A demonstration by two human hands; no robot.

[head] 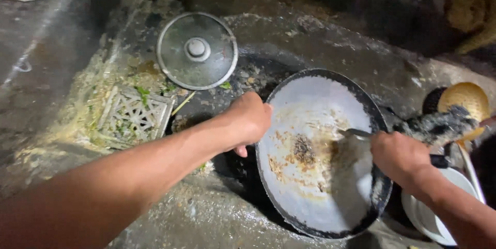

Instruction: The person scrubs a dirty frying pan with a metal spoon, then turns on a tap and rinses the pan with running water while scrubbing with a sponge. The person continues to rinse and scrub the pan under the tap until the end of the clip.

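The pan [315, 176], a wide round metal one with a pale, dulled inside and a blackened, crusted rim, sits tilted in the dark hollow of the wet floor, its far rim toward the lid and its near rim toward the person. The left hand [249, 119] is closed over the pan's left rim, fingers curled under the edge, steadying it. The right hand [398, 156] lies over the right rim, fisted around the handle of a metal spoon [355, 134]; the spoon's long axis runs leftward from that hand toward the pan's middle, its tip just right of a dark burnt patch [304, 149], with brown stuck residue spread around it. So the burnt patch lies left of the right-hand grip, between the two hands and a little nearer the right. A grey, frayed scrub pad [439, 125] lies just beyond the right hand. Behind it is a yellow woven basket [465, 99], and under the right wrist the rim of a white bowl [429, 218]. Past the pan's far-left rim a round glass lid [197, 51] with a knob lies flat, and left of it a pale drain grate [134, 114] among green and yellow food scraps on rough, wet concrete.
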